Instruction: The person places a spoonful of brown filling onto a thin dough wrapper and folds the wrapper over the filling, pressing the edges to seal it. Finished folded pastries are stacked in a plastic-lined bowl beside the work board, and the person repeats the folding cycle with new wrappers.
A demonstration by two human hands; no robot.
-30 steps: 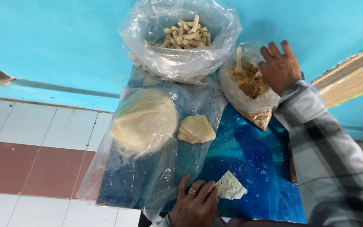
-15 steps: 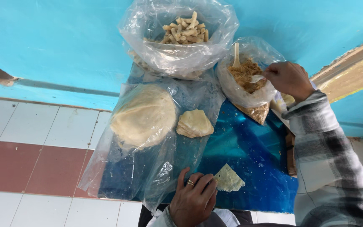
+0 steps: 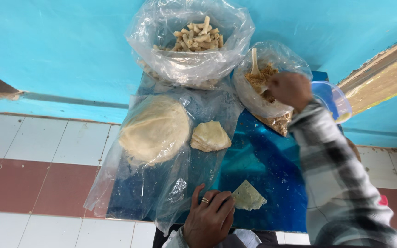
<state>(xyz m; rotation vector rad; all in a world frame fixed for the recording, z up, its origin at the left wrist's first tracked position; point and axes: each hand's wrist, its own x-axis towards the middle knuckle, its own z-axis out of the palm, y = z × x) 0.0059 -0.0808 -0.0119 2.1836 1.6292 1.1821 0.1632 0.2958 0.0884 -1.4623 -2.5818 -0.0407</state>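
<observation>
My left hand, with a ring on one finger, rests on the blue board and pins the corner of a thin pale wrapper sheet. My right hand, in a checked sleeve, reaches into a plastic bag of brown crumbly filling, beside a pale spoon; its fingers are curled, and what they hold is hidden. A round stack of wrappers and a smaller folded stack lie on clear plastic to the left.
A plastic bag of rolled pale sticks stands at the back against the turquoise wall. A clear blue-tinted tub sits behind my right arm. White and red floor tiles lie left of the board.
My right hand has moved from the bag's outer edge down into the filling. My left hand stays on the wrapper sheet. The camera has shifted slightly.
</observation>
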